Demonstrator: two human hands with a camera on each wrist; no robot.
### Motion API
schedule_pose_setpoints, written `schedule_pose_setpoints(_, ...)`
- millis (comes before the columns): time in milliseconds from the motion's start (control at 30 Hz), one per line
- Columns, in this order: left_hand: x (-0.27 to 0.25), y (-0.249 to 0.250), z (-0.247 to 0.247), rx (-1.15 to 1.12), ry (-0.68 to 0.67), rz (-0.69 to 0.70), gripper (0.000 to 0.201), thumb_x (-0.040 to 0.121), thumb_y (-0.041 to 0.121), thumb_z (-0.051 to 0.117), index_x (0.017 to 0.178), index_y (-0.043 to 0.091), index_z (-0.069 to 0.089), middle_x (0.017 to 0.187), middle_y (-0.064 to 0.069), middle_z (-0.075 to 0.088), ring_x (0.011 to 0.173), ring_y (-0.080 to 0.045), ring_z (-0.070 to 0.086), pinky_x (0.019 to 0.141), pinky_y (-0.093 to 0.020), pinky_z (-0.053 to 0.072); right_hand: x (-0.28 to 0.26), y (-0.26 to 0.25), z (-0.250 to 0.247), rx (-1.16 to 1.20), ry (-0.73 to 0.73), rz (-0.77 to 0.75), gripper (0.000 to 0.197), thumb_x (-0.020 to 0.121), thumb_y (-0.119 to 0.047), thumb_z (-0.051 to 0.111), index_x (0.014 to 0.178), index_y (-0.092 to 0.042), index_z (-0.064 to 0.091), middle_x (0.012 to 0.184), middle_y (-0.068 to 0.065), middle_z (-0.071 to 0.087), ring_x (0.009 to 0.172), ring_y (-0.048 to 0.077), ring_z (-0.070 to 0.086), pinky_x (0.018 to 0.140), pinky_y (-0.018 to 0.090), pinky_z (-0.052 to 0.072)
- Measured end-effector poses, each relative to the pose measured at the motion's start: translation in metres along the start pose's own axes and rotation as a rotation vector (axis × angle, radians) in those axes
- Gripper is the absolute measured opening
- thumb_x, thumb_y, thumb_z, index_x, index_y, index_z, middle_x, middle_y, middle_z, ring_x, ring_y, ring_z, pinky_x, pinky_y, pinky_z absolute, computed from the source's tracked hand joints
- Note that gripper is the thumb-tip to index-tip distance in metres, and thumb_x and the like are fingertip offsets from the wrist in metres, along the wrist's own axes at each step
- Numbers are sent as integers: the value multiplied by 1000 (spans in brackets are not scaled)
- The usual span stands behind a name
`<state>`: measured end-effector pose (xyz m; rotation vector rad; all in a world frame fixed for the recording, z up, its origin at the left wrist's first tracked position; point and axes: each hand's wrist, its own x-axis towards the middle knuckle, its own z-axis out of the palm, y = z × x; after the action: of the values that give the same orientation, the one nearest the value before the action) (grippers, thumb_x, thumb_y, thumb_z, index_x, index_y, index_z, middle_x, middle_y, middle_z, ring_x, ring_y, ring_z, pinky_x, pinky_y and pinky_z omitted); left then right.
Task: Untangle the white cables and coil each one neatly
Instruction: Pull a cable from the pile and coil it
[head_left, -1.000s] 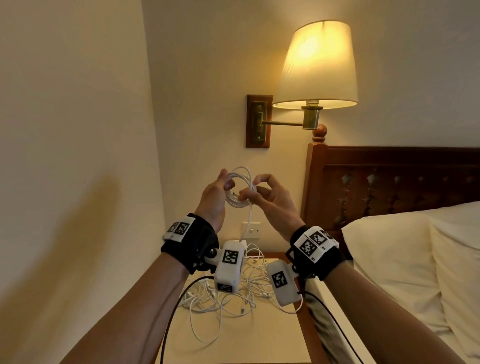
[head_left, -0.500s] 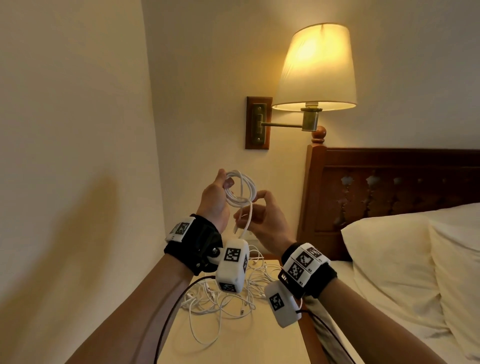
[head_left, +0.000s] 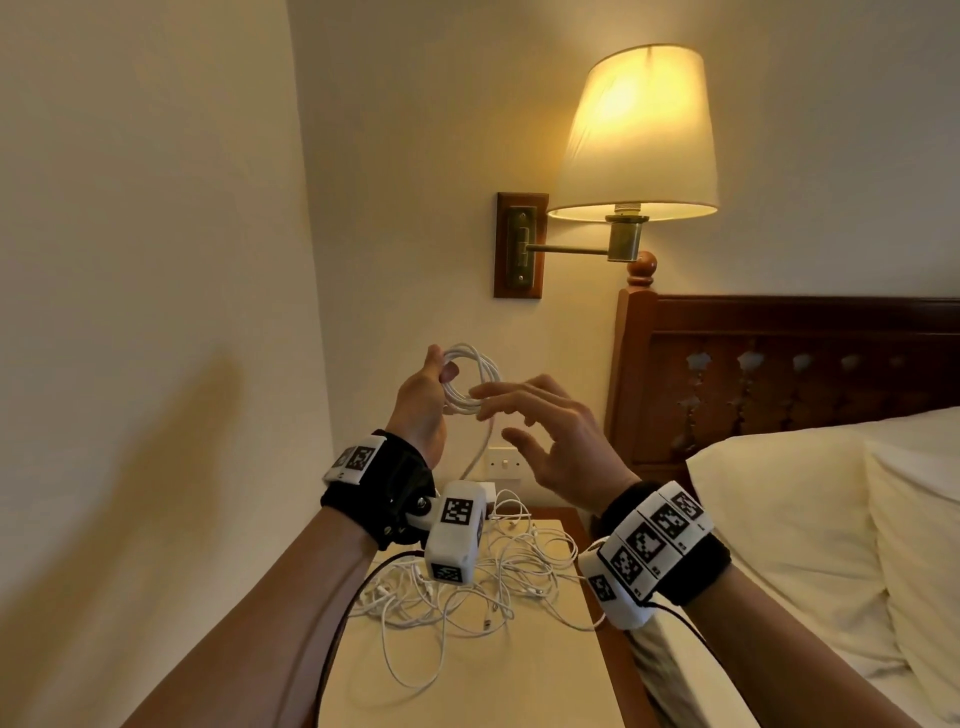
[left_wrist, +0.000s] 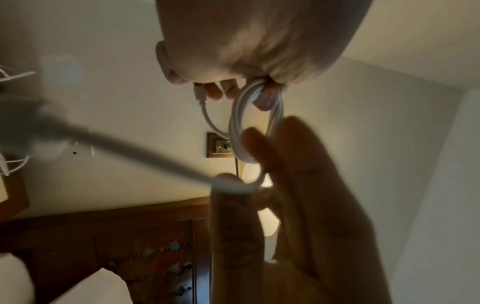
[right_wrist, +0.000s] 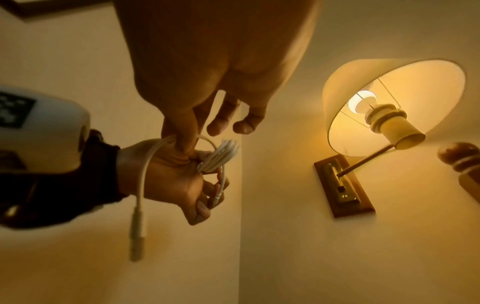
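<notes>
Coil (head_left: 470, 382), smooth white loops, in L hand (head_left: 423, 410).

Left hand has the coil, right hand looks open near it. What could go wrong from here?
1. The left hand pinches the coiled cable at one side only; the loops could spring apart.
2. A loose tail hangs from the coil toward the tangled cables on the nightstand; it may snag there.
3. The right hand has spread fingers beside the coil; whether it holds the strand is unclear, so tension may be lost.
</notes>
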<state>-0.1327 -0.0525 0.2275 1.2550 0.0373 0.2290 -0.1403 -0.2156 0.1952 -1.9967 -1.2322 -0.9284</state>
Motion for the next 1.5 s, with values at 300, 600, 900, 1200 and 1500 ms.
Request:
schedule_pose_setpoints(300, 3, 8, -3, 168, -17, 76, 55, 104, 43, 29, 132, 2, 53, 125, -9, 59, 127, -25, 45, 105, -33, 27, 2, 7, -4, 343, 266, 302, 16, 86, -9, 67, 97, -20, 72, 99, 5, 72, 87, 16, 64, 77, 25, 52)
schedule_pose_setpoints(600, -3, 4, -6, 159, -80, 76, 42, 101, 46, 37, 102, 14, 63, 102, 2, 58, 111, -20, 46, 103, -36, 30, 19, -11, -17, 967, 569, 742, 25, 88, -28, 59, 89, -4, 66, 81, 10, 72, 66, 15, 63, 59, 24, 55)
schedule_pose_setpoints(900, -18, 7, 2, 171, -91, 61, 44, 106, 35, 29, 145, 18, 39, 149, -5, 44, 140, -22, 35, 114, -45, 27, 21, -1, -24, 686, 269, 1056, 17, 91, -13, 66, 98, 1, 72, 70, 12, 68, 48, 9, 57, 48, 17, 50)
schedule_pose_setpoints(1200, -19, 7, 0, 211, -117, 65, 45, 103, 47, 29, 130, 22, 55, 143, -5, 49, 139, -26, 36, 116, -50, 24, 21, -1, -26, 667, 34, 946, 15, 91, -16, 64, 96, -6, 74, 75, 6, 70, 63, 9, 57, 57, 17, 48)
schedule_pose_setpoints(1500, -14, 4, 2, 92, -139, -13, 56, 98, 56, 34, 133, 17, 55, 143, -2, 51, 142, -26, 31, 115, -52, 18, 22, 6, -23, 584, -20, 864, 14, 93, -15, 62, 96, -11, 75, 83, 4, 74, 76, 11, 59, 64, 22, 48)
